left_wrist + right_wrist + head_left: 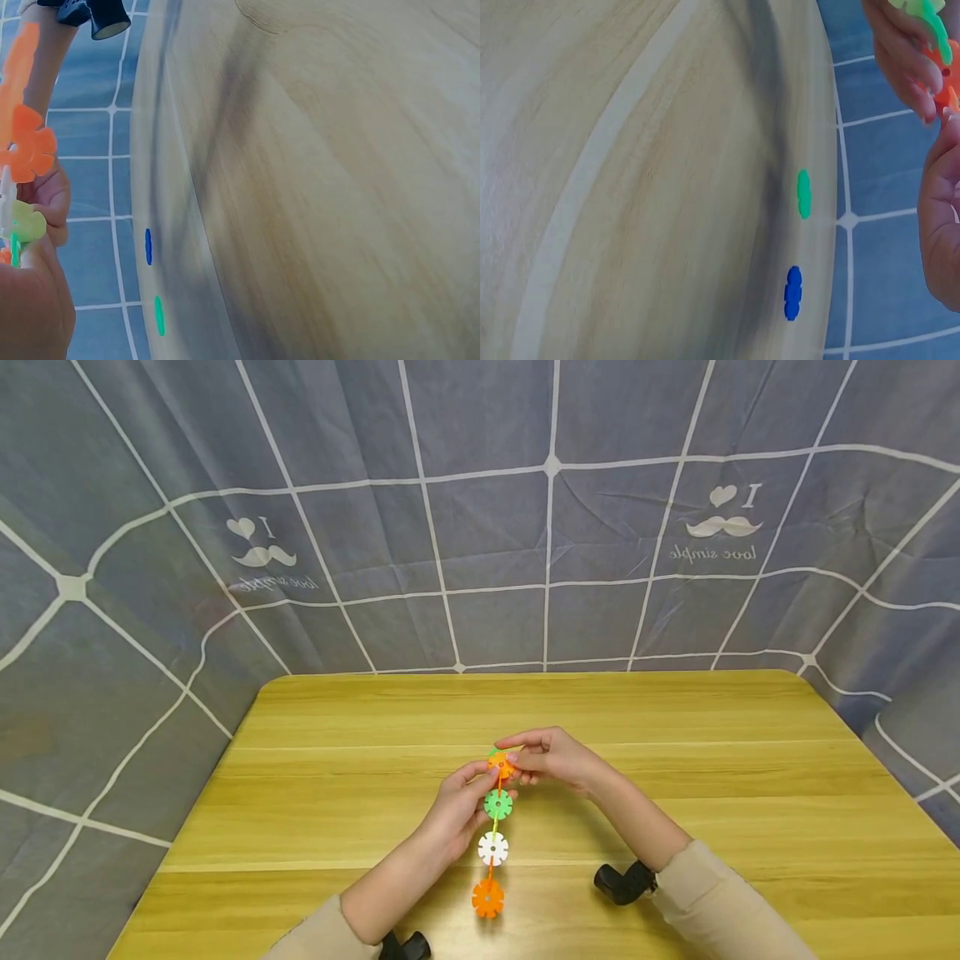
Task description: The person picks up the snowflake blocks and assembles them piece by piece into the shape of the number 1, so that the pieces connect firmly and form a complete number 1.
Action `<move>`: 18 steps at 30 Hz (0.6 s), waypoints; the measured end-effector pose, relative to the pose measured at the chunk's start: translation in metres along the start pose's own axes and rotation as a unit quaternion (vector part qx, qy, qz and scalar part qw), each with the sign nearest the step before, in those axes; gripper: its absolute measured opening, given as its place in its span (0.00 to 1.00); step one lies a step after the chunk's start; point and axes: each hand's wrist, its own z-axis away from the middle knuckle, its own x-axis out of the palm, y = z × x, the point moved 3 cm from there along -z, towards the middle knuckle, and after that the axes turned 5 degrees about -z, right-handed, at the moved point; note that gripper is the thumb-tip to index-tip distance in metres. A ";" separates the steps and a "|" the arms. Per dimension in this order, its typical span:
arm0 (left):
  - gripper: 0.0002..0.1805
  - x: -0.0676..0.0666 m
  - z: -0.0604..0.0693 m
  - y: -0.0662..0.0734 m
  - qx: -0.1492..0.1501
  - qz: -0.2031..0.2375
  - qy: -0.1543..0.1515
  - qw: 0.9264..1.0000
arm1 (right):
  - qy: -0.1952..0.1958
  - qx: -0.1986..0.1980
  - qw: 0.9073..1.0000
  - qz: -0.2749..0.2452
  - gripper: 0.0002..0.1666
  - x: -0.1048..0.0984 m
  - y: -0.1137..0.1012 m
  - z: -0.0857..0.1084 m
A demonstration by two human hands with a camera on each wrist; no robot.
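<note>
A chain of notched plastic discs hangs between me and the table, with an orange disc (480,906) lowest, then a white disc (484,844) and a green disc (489,808). Thin edge-on discs link these. My left hand (452,814) pinches the chain near its upper end, thumb on the top orange disc (500,760). From the other side my right hand (558,760) grips the same end with thumb and fingers. A bit of green shows behind that orange disc, mostly hidden by fingers. In the right wrist view, both hands meet at an orange disc (934,57).
A wooden table (337,718) spreads under the hands, with grey gridded cloth (495,527) behind and beside it. The right wrist view has a loose green disc (804,193) and a blue disc (793,293) on the tabletop. Black wrist devices (626,883) sit at both sleeves.
</note>
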 end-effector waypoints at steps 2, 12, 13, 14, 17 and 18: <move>0.15 0.000 -0.001 0.000 -0.001 0.002 0.000 1.000 | 0.004 0.004 1.000 -0.009 0.24 -0.004 0.000 0.001; 0.14 -0.003 0.000 -0.001 -0.015 0.001 0.021 1.000 | 0.046 0.022 0.999 -0.017 0.25 -0.034 0.004 0.005; 0.14 -0.003 0.000 0.000 -0.016 0.003 0.023 1.000 | 0.053 0.026 0.998 -0.016 0.26 -0.037 0.005 0.006; 0.14 -0.003 0.000 0.000 -0.017 0.005 0.024 1.000 | 0.060 0.030 0.998 -0.014 0.26 -0.041 0.006 0.006; 0.14 -0.003 0.001 0.001 -0.022 0.005 0.028 0.999 | 0.076 0.041 0.996 -0.008 0.26 -0.048 0.009 0.006; 0.14 -0.002 0.001 0.001 -0.023 0.006 0.029 0.999 | 0.079 0.044 0.996 -0.006 0.26 -0.050 0.010 0.006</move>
